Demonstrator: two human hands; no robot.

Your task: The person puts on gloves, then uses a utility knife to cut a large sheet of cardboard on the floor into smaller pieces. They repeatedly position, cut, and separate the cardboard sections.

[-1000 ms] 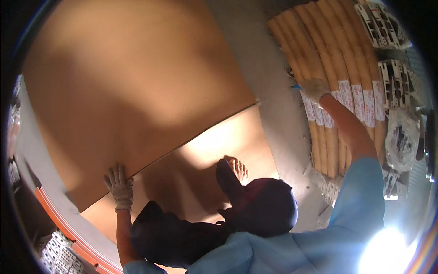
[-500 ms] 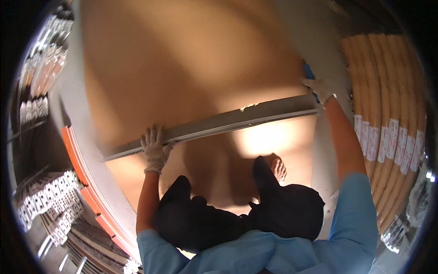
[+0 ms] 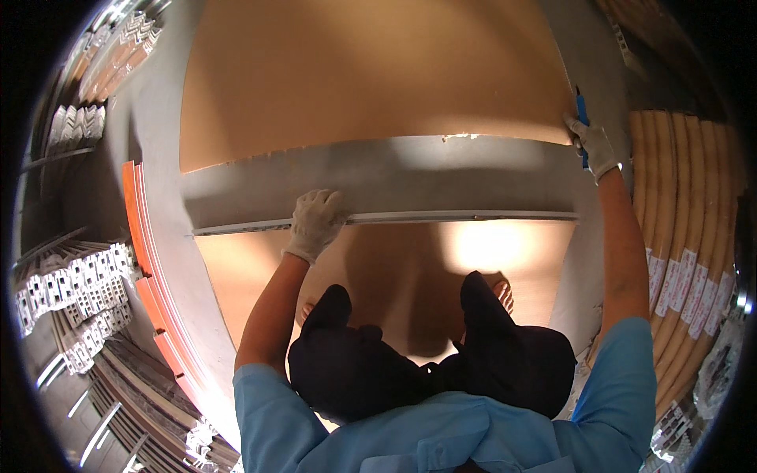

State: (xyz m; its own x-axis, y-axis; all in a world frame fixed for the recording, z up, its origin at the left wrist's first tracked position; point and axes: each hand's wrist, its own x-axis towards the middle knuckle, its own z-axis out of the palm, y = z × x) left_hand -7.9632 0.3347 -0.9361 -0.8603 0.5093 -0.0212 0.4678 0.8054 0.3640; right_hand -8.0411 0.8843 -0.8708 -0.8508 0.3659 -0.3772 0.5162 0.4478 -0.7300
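Inside its glove (image 3: pixel 602 158) (pale), the right hand (image 3: pixel 595 146) holds a blue tool (image 3: pixel 582 108).

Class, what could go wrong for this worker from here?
The slim blue tool in the right hand could snag the upper brown sheet, whose edge is close by. The left hand is on the metal strip left of its middle, so the right end might swing. A dropped tool could hurt the bare toes.
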